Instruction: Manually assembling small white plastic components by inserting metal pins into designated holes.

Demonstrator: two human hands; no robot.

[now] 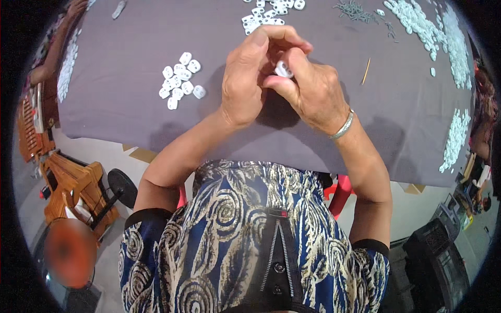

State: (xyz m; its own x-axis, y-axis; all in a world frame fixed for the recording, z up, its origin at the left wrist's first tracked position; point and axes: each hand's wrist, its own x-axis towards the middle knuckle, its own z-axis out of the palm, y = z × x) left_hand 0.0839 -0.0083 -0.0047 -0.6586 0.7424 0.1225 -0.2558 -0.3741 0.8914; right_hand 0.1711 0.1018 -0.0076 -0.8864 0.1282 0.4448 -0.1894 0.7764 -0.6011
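Both hands meet above the table, at its near middle. My right hand [317, 89], with a silver bracelet [343, 125] at the wrist, pinches a small white plastic piece [283, 69] with rounded edges and holes between thumb and forefinger. My left hand [248, 73] is closed in a curve around the far side of it, fingers bent toward the right hand. What the left fingertips hold is hidden. To the left lies a loose pile of similar white pieces [181, 80], each with dark holes.
More white pieces with holes [261, 18] lie beyond my hands. Small dark grey parts [356, 11] are heaped at the far right, near white heaps [417, 26]. A thin yellowish stick [366, 71] lies right of my hands. Grey-purple cloth [130, 115] covers the table.
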